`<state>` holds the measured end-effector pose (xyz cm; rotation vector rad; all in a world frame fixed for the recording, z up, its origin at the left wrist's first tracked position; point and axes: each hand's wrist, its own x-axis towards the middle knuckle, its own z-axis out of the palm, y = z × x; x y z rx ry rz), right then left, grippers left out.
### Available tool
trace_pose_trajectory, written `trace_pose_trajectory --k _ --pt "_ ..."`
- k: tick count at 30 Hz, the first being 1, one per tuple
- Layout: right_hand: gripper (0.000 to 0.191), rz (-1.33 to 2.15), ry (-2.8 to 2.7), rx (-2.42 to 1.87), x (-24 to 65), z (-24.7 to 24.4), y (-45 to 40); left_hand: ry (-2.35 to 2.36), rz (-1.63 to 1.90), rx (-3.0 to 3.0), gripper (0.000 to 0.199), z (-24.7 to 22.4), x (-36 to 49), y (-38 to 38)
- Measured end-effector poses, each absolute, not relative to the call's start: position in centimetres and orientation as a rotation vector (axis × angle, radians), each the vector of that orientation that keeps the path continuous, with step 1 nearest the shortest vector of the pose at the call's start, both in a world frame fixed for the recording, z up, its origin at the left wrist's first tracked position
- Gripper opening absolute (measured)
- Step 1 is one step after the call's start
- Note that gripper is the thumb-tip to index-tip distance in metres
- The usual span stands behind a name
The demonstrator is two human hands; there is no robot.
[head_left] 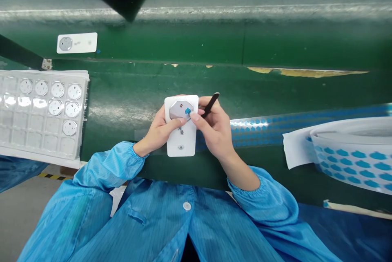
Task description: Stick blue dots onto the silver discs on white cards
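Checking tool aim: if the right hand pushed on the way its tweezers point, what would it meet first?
The right hand would likely meet the blue sticker on the metal disc, since the tweezers tip already seems there.

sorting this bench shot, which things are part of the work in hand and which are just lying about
In hand: white card with metal disc, held by left hand; black tweezers in right hand; blue sticker strip.

Lying about: second white card, tray of discs, sticker roll.

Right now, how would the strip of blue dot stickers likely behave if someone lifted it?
The sticker strip looks thin and glossy, so it is probably floppy and very light. It feeds from a roll, so a pull would likely unwind more. The blue dots probably peel off easily.
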<state>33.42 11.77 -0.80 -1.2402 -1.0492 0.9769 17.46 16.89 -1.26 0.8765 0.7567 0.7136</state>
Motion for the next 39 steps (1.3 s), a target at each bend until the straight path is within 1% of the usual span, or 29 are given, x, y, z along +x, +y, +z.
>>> trace_pose_trajectory --k 4,7,10,16,21,24,27,30,39 --pt "0.029 1.036 -0.985 -1.231 32.9 -0.8 11.9 0.669 0.705 0.903 0.061 -1.5 17.6 16.5" --pt "0.03 1.026 -0.95 -1.222 32.7 -0.8 11.9 0.635 0.723 0.937 0.055 -1.3 17.7 16.3" --pt "0.029 0.996 -0.929 -1.196 32.6 -0.9 11.9 0.62 0.736 0.972 0.055 -1.4 17.7 16.1" --pt "0.028 0.944 -0.921 -1.24 32.6 -1.2 11.8 0.7 0.678 0.832 0.056 -1.3 18.1 15.7" --pt "0.028 1.062 -0.927 -1.172 32.7 -1.4 11.6 0.74 0.653 0.679 0.058 -0.4 18.2 16.3" --pt "0.028 1.042 -0.922 -1.134 32.5 -1.6 11.3 0.792 0.702 0.654 0.053 -0.1 18.1 16.9" --pt "0.022 0.989 -0.929 -1.167 32.2 -1.8 11.2 0.918 0.731 0.637 0.048 -0.1 18.0 17.2" --pt "0.021 1.001 -0.929 -1.181 31.9 -1.9 11.3 1.013 0.759 0.627 0.048 -0.1 17.9 17.4" --pt "0.024 0.99 -0.959 -1.185 31.8 -2.1 11.5 1.014 0.77 0.669 0.054 0.1 17.7 17.4"
